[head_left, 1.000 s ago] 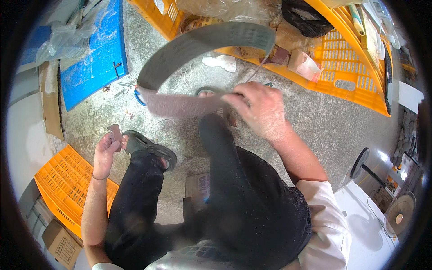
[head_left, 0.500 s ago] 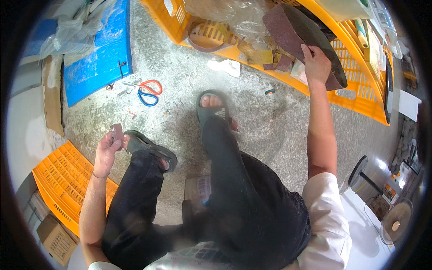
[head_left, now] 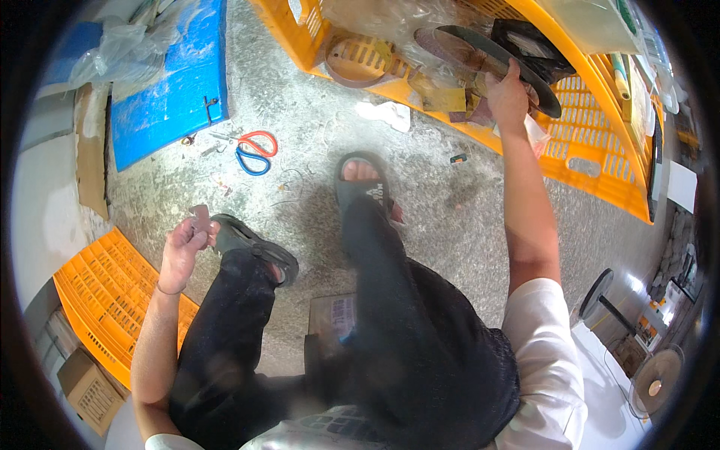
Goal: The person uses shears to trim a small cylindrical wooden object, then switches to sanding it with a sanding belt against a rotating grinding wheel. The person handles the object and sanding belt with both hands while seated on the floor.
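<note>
My left hand [head_left: 184, 251] is closed, pinching a small torn piece of brown sandpaper [head_left: 200, 217] between thumb and fingers, above the floor beside my left sandal. At the upper right, my right hand [head_left: 507, 101] reaches into an orange plastic crate [head_left: 592, 124] and grips the near edge of a wide sanding belt [head_left: 481, 43], brown on one face and dark on the other. The belt lies tilted as a flattened loop over the crate's contents. Its lower part is partly behind my fingers. A narrower tan belt loop [head_left: 352, 81] lies in the crate farther left.
Scissors with red and blue handles [head_left: 255, 153] lie on the concrete floor [head_left: 300, 210], near a blue board [head_left: 169, 105]. A white scrap [head_left: 386, 114] rests by the crate. A second orange crate [head_left: 112, 300] stands at the lower left. Clear plastic [head_left: 367, 19] fills part of the far crate.
My right hand has moved slightly up and left, lowering the sanding belt deeper into the crate and tilting it. A black object behind it now shows. My left hand stays nearly in place.
</note>
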The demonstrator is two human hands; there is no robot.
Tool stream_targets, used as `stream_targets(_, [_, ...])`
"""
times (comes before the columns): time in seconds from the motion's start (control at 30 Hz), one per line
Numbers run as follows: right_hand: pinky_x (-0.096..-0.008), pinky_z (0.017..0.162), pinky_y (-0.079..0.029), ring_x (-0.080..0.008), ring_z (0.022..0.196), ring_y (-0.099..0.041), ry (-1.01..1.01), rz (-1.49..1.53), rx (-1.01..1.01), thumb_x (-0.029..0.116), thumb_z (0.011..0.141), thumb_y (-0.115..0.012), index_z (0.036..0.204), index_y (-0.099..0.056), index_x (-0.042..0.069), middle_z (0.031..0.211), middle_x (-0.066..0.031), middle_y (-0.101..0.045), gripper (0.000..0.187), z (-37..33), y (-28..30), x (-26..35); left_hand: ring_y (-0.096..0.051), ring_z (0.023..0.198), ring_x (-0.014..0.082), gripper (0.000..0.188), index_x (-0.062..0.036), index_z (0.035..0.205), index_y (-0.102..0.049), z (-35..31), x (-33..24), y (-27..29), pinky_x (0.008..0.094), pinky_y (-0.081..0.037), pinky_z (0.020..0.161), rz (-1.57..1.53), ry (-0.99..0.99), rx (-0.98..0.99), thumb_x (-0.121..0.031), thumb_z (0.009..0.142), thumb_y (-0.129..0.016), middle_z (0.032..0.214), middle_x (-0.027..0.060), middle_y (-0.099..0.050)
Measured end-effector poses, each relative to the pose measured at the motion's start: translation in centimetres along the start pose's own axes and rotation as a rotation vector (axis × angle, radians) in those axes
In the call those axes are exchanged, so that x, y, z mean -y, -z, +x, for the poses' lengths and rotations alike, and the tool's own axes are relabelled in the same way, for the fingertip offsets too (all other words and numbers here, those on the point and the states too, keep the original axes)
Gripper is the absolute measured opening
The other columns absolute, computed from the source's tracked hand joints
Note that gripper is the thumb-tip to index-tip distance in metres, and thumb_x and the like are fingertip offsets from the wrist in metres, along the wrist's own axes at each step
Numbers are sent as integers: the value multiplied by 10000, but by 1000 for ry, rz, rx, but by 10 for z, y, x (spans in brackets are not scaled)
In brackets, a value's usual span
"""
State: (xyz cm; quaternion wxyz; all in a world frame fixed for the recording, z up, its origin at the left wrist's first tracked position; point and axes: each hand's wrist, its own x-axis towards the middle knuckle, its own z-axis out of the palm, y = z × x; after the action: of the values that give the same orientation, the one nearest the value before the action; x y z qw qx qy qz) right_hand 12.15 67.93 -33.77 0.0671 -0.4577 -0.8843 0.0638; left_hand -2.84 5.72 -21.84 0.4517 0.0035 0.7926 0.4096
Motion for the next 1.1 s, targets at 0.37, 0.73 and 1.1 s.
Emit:
stream_targets(0.37, [-516,930,-485,-423,1099,-626,201,308,246,187,936,-542,1365,-473,173,1199,-235,-651,435,-46,-36,99,-602,843,131,164,23,1043,-624,1,-2,0,284,-487,803,-35,-14,0,0,930,-508,1030,69,-691])
stream_targets(0.73, [-449,1007,-485,-379,1130,-633,510,-175,577,62,944,-431,1520,-392,274,1292,-194,-613,615,-44,-25,110,-634,900,155,174,46,1057,-596,0,-13,2,306,-504,856,-40,-37,-18,-13,941,-481,1032,115,-696])
stream_targets(1.1, [-330,851,-531,-221,909,-719,38,758,87,227,927,-628,1227,-692,124,1007,-149,-742,324,-61,50,108,-613,886,127,190,32,1092,-605,-3,-22,15,289,-484,858,-66,-44,-162,-56,940,-533,1010,67,-678])
